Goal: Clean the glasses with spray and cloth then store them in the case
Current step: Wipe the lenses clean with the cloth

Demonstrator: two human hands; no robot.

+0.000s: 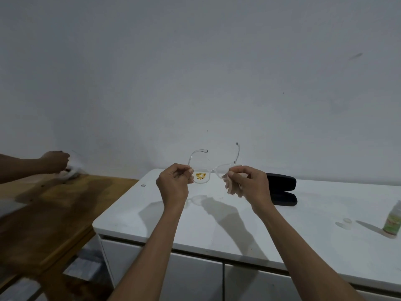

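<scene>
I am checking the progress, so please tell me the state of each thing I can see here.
glasses: temples unfolded, held in the air, yellow smear on one lens
cloth: bunched at the other lens
left hand: pinching the frame
right hand: holding cloth
case: open, empty
spray bottle: upright, uncapped
cap: on the counter

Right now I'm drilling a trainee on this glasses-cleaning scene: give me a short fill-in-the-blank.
1. The left hand and right hand hold up the clear ____.
2. The right hand presses a pink ____ to one lens.
3. The black case lies ____.
4. The spray bottle stands at the white counter's far ____ side.

Answers: glasses; cloth; open; right
</scene>
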